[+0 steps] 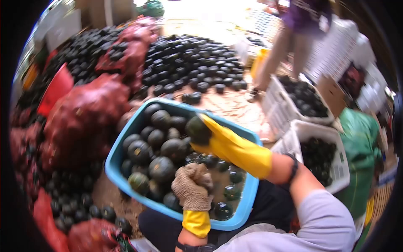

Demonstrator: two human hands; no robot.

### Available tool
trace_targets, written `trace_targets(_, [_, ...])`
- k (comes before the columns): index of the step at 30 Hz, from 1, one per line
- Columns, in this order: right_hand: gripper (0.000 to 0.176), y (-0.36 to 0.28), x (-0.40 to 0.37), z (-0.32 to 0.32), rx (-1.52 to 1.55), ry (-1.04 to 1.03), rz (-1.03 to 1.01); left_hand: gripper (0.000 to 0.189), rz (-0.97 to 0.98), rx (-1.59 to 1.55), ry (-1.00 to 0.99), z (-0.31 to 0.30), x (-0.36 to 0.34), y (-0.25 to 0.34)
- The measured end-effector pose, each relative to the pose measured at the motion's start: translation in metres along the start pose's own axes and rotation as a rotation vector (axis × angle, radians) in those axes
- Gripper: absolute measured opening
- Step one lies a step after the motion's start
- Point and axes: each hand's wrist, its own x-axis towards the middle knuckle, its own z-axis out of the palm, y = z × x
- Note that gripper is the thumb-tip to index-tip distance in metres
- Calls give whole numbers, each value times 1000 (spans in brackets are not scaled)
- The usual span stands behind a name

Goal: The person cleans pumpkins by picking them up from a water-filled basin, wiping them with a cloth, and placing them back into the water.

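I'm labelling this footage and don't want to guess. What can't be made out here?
All in the head view:
Left hand: fingers hidden inside the cloth mitt.
Blue tub: bottom hidden by squashes and murky water.
Other person: head cut off by the top edge.
Far background: washed out by glare.

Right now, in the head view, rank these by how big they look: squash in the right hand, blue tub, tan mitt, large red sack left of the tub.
1. Blue tub
2. Large red sack
3. Tan mitt
4. Squash in the right hand, partly hidden by it
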Motion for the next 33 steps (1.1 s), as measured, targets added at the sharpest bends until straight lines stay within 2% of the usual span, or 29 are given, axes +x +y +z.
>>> trace_targets(1, [41, 9, 36, 0, 89, -10, -83, 16, -323, -372, -31, 4, 3, 5])
trace_targets(2, [40, 18, 70, -1, 179, -28, -164, 21, -657, -733, 64, 8, 6, 11])
trace_targets(3, [50, 28, 98, -8, 860, -150, -36, 32, -760, -791, 40, 6, 15, 3])
trace_targets(4, [48, 5, 104, -15, 1061, -422, -22, 34, -781, -763, 75, 10, 10, 22])
trace_targets(6, [44, 8, 90, 9, 415, -239, 23, 34, -890, -754, 134, 2, 8, 36])
trace_targets(7, [49, 44, 89, 13, -102, -238, -38, 34, -875, -745, 146, 2, 8, 29])
trace_targets(8, [61, 39, 80, 14, -565, -210, 10, 34, -858, -741, 159, 5, 9, 19])
trace_targets(9, [72, 104, 83, 20, -710, -218, -1, 34, -839, -736, 172, 7, 12, 14])
trace_targets(10, [72, 129, 71, 30, -884, -142, 22, 34, -839, -760, 176, 9, 14, 14])
trace_targets(11, [70, 119, 63, 31, -924, -227, 105, 33, -843, -784, 184, 11, 15, 15])
trace_targets(13, [64, 161, 39, 36, -1183, -312, 88, 33, -850, -823, 209, 10, 15, 19])
trace_targets(15, [60, 199, 15, 52, -1187, -122, -25, 27, -852, -814, 240, 10, 16, 29])
trace_targets(16, [58, 202, 7, 56, -1194, -85, 3, 25, -856, -808, 246, 8, 18, 29])
trace_targets(18, [67, 188, -7, 41, -1189, -151, 16, 16, -858, -801, 277, 12, 18, 39])
trace_targets(20, [80, 189, -26, 27, -1215, -152, 37, 14, -892, -927, 183, 5, 21, 8])
trace_targets(21, [82, 182, -34, 23, -1139, -181, 129, 13, -906, -989, 131, 3, 24, 1])
trace_targets(23, [82, 172, -46, 17, -998, -266, 280, 11, -895, -950, 159, 7, 26, 4])
trace_targets(24, [84, 171, -56, 17, -956, -257, 294, 11, -905, -926, 187, 9, 25, 18])
trace_targets(27, [86, 165, -80, 11, -1099, -463, 281, 12, -921, -881, 237, 10, 24, 22])
trace_targets(28, [89, 162, -83, 10, -1155, -463, 234, 13, -913, -858, 254, 12, 23, 23])
trace_targets(31, [83, 132, -66, 18, -1138, -552, 472, 15, -898, -899, 196, 5, 22, 5])
trace_targets(32, [75, 126, -55, 29, -1197, -620, 581, 16, -897, -929, 157, 3, 22, -2])
trace_targets(33, [66, 140, -53, 47, -1382, -622, 620, 17, -884, -894, 194, 5, 23, 2])
